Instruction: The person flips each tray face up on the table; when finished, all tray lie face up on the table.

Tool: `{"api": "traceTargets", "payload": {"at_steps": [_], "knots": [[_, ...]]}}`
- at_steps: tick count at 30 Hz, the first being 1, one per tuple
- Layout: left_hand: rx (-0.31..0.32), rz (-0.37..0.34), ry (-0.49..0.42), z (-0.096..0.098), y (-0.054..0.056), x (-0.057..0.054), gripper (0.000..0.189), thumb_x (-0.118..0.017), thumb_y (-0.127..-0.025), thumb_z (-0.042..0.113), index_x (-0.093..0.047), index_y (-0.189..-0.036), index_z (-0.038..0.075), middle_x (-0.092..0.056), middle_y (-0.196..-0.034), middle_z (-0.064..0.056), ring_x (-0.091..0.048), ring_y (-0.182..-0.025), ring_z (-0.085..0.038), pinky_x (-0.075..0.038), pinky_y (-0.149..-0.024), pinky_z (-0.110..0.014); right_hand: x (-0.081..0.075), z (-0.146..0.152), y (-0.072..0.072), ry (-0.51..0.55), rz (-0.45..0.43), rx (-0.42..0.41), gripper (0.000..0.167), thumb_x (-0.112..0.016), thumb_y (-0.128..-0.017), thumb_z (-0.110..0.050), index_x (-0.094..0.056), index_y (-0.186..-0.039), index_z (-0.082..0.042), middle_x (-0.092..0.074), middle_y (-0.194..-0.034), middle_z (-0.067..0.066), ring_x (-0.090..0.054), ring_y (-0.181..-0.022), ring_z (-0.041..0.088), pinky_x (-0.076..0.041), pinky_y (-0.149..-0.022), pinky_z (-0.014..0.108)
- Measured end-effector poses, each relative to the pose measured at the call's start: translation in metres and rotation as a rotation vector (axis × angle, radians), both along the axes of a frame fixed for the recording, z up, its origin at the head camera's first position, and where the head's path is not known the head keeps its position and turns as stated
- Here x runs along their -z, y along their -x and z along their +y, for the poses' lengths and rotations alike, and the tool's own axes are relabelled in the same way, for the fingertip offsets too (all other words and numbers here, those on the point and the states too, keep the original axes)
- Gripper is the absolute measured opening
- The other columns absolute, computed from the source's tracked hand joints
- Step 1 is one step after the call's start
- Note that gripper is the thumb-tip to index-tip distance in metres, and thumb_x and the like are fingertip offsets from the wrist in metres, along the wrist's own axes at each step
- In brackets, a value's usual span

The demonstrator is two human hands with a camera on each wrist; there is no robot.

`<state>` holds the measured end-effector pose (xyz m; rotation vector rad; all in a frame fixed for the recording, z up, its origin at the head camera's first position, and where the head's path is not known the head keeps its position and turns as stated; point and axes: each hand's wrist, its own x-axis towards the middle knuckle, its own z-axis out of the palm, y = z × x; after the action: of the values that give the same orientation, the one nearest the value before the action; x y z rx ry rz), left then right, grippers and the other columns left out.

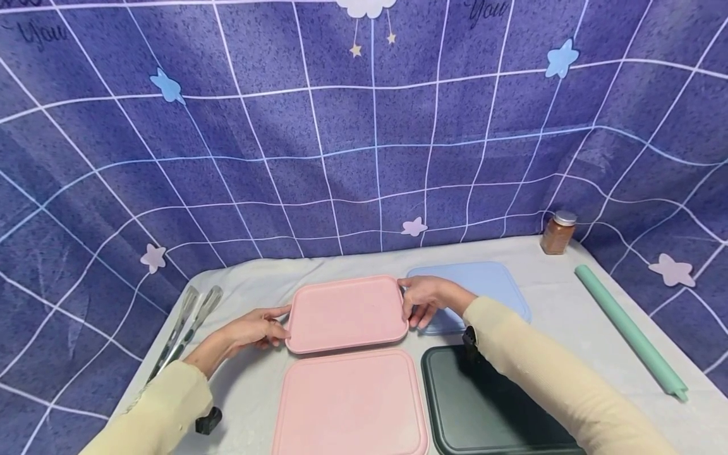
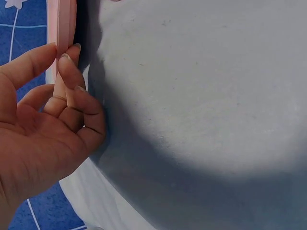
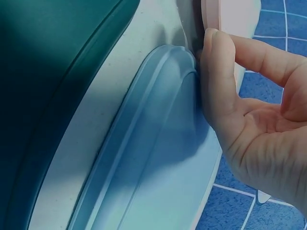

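Note:
Between the two hands is a pink rectangular board with rounded corners and a raised rim, its near edge casting a shadow on the cloth. My left hand pinches its left end; in the left wrist view, thumb and fingers grip the board's edge. At the other end my right hand pinches the right edge, which also shows between thumb and fingers in the right wrist view. The right hand overlaps a light blue board lying flat. Nearer me lies a second pink board.
A dark green board lies under the right forearm. Metal tongs rest at the left edge. At the back right stands a jar with a silver lid; a green roll lies along the right edge. A blue patterned curtain hangs behind.

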<state>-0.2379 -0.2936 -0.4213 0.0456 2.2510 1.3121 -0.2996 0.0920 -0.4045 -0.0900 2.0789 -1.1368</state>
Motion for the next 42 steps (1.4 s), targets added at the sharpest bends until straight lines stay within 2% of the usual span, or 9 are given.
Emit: {"api": "traceTargets", "payload": {"at_steps": [18,39,42], "knots": [[-0.012,0.039,0.036,0.004,0.0,0.0,0.086,-0.071,-0.087,0.014,-0.024,-0.158,0.002,-0.061,-0.072,0.002,-0.053,-0.066,-0.012,-0.04,-0.056,-0.022,-0.002,-0.007,-0.001,-0.06,0.052,-0.036,0.105,-0.067,-0.081,0.005,-0.003,-0.162,-0.011,-0.067,-0.064,0.014,-0.062,-0.05,0.017,-0.056,-0.048,0.029],[0.0,0.047,0.058,0.001,0.003,0.005,0.087,-0.071,-0.086,0.013,-0.024,-0.158,0.001,-0.061,-0.071,0.0,-0.051,-0.063,-0.012,-0.037,-0.053,-0.022,-0.002,-0.011,-0.006,-0.085,0.088,-0.045,0.105,-0.065,-0.079,0.008,-0.001,-0.162,-0.006,-0.068,-0.067,0.017,-0.06,-0.046,0.016,-0.054,-0.045,0.027],[0.004,0.052,0.063,0.001,0.003,0.005,0.086,-0.071,-0.086,0.013,-0.024,-0.158,0.001,-0.06,-0.07,0.0,-0.05,-0.061,-0.012,-0.036,-0.052,-0.022,-0.002,-0.012,-0.006,-0.09,0.092,-0.05,0.099,-0.064,-0.078,0.009,-0.01,-0.16,-0.004,-0.069,-0.068,0.018,-0.059,-0.045,0.017,-0.053,-0.045,0.027]]}}
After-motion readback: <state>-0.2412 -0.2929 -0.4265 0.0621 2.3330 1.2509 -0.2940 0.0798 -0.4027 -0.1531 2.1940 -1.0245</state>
